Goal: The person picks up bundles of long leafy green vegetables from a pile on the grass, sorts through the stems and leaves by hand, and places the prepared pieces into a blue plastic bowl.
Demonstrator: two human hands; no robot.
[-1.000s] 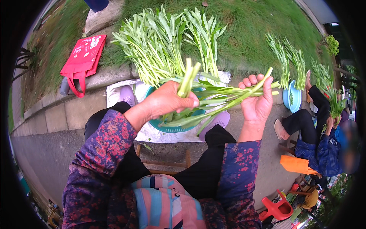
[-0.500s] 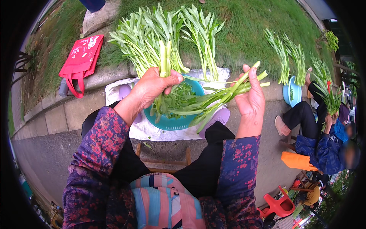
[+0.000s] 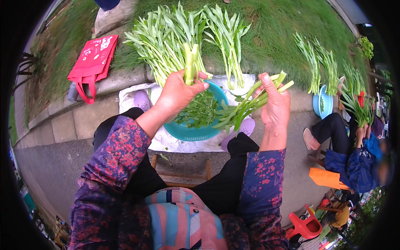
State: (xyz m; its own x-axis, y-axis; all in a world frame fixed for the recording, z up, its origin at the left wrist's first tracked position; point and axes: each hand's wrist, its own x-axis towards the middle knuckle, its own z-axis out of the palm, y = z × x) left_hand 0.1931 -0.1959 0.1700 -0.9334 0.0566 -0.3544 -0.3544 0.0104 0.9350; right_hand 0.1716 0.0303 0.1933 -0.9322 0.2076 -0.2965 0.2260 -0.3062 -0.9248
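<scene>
My left hand [image 3: 177,92] is closed around a few thick, pale green stalks of leafy greens [image 3: 191,62], cut ends up, that look like water spinach. To its right, my right hand [image 3: 274,104] grips a bunch of the same greens [image 3: 241,111], stalk ends pointing up and right, leaves hanging to the left over a basin's edge. Below and between the hands stands the teal plastic basin [image 3: 195,134], holding loose torn leaves [image 3: 200,106]. My left fingers partly hide the lower part of their stalks.
Large bunches of greens [image 3: 166,46] lie on the kerb and grass beyond the basin. White sheeting [image 3: 166,143] is spread under it, between my purple shoes [image 3: 247,126]. A red bag [image 3: 93,58] lies at left. A seated co-worker [image 3: 354,166] with a blue basin [image 3: 323,102] is at right.
The leafy ends of the right-hand bunch have come away from my left hand and now hang closer to the right hand. More of the basin's leaves show.
</scene>
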